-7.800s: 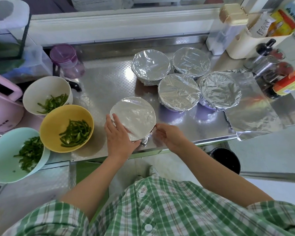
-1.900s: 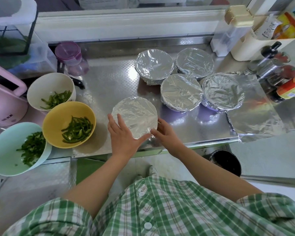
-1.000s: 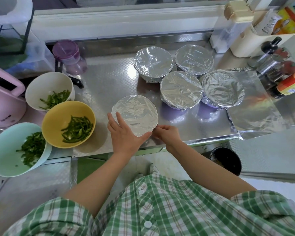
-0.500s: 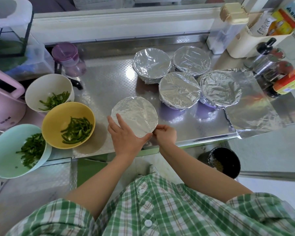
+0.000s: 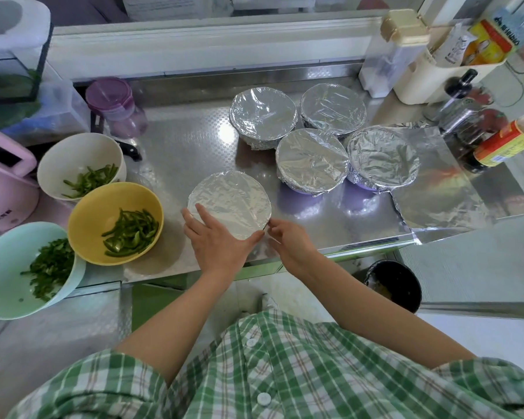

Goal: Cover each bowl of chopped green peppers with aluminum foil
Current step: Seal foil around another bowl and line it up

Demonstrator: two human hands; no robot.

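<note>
1. The front bowl (image 5: 229, 204) stands just right of the yellow bowl (image 5: 97, 213), near the counter's (image 5: 188, 152) front edge. Foil is stretched flat and bright over its mouth, lightly wrinkled, with the edge folded down round the rim.
2. The left hand (image 5: 217, 243) rests on the near part of that foil top, fingers straight and together, thumb spread along the near rim.
3. The right hand (image 5: 289, 241) is at the rim's near right side, farther right of the yellow bowl. Its fingers are bent with the tips at the folded edge; I cannot tell whether they pinch it.
4. Half a second ago the right hand was balled tighter against the near rim; now its fingers reach out more. The left hand stays where it was.
5. Four other foil-covered bowls (image 5: 262, 113) cluster farther right of and behind the yellow bowl.
6. The yellow bowl, the white bowl (image 5: 73, 158) behind it and the mint bowl (image 5: 3, 276) in front of it to its left hold green pepper strips (image 5: 130, 232), uncovered.
</note>
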